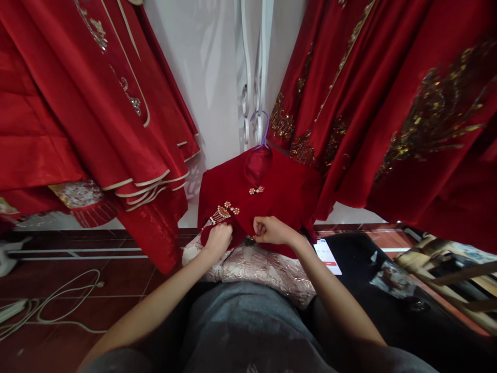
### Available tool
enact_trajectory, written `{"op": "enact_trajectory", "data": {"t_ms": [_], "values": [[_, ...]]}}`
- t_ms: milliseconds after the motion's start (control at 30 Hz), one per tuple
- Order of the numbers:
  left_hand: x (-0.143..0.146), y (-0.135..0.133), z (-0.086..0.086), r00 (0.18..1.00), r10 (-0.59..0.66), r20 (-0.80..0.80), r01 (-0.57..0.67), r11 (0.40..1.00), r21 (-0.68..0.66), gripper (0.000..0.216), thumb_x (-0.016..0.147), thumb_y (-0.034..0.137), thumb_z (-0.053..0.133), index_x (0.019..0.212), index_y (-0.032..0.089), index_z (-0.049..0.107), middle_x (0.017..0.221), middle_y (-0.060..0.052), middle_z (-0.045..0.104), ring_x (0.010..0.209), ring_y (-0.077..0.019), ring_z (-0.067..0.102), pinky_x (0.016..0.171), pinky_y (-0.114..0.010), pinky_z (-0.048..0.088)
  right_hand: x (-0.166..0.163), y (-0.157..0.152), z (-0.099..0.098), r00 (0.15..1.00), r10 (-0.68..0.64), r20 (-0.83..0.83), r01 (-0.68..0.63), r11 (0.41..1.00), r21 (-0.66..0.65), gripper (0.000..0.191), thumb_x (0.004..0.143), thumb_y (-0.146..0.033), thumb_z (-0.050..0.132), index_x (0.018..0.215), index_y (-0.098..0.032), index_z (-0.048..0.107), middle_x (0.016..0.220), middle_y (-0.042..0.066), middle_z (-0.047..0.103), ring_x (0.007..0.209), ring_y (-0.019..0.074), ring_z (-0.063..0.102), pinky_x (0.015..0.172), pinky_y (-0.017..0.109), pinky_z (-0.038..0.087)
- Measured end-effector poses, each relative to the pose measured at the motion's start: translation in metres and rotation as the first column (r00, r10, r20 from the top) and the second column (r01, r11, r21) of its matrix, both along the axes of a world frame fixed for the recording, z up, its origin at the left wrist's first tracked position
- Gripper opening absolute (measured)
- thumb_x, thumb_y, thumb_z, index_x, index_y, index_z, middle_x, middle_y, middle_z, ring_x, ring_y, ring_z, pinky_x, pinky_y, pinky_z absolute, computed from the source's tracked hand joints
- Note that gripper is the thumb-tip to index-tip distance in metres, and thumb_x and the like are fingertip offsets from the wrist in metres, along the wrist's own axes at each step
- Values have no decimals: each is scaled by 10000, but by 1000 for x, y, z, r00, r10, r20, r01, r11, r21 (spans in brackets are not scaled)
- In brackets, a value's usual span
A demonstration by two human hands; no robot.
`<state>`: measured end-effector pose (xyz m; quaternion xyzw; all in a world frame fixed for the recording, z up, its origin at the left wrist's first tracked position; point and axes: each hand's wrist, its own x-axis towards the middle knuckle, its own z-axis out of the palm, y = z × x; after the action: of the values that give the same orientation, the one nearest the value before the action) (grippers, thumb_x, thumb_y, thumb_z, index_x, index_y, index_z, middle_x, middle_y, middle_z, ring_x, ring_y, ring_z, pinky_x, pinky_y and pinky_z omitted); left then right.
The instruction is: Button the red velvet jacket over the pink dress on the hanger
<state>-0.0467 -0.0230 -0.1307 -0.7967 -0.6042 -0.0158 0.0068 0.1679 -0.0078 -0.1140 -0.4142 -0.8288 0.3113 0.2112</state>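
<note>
A red jacket (285,189) with a stand collar hangs on a purple hanger (265,132) in front of me. Its lower part rests over pale brocade cloth (267,267) on my lap. My left hand (220,239) is closed on the jacket's lower front, just below a beaded tassel ornament (222,212). My right hand (274,230) is closed in a pinch over the other front panel, near the hem; what its fingertips hold is too small to tell. A jewelled clasp (257,190) sits below the collar.
Red gowns hang at left (147,140) and right (361,129). A white metal rack (244,62) stands behind the hanger. On the black surface at right lie a phone (328,257) and a clear plastic bag (392,280). White cable (50,311) coils on the tiled floor.
</note>
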Motion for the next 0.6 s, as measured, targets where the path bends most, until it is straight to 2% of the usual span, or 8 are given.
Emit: {"op": "enact_trajectory", "data": {"t_ms": [133,267,333,400,600], "values": [[-7,10,6,966,12,258,-9,1000,-9,137,756,195,580,819,136,686,838,-117,720,838,-254,689,761,-324,514,-2,-1,4,991,34,-129,-44,996,-72,192,672,-169,703,734,-189,523,682,-20,631,652,123,600,600,219,445],[-18,20,18,831,94,549,22,979,-201,86,733,237,614,718,170,666,708,-40,722,680,-181,696,657,-256,528,-20,-2,0,942,48,-332,-91,989,-114,207,712,-291,708,777,-183,543,761,8,662,723,132,636,699,258,502],[-22,24,21,753,148,641,66,952,-298,87,738,234,603,715,171,658,660,-28,713,620,-173,693,599,-247,533,-33,-3,-8,911,-17,-412,-25,995,-97,217,730,-325,696,787,-184,540,763,10,656,727,133,641,719,269,516],[-26,27,22,689,174,703,104,937,-334,69,731,215,607,705,171,652,648,-22,711,616,-174,697,590,-247,542,-46,-4,-17,877,-91,-472,64,995,-73,211,753,-333,675,817,-187,536,764,9,649,728,133,641,717,271,524],[-29,30,22,585,252,771,145,903,-405,35,721,179,639,727,155,663,674,-19,712,654,-158,699,646,-256,569,-61,-7,-30,844,-178,-506,194,981,-23,137,820,-318,594,875,-205,539,848,16,661,767,129,642,667,242,530]]}}
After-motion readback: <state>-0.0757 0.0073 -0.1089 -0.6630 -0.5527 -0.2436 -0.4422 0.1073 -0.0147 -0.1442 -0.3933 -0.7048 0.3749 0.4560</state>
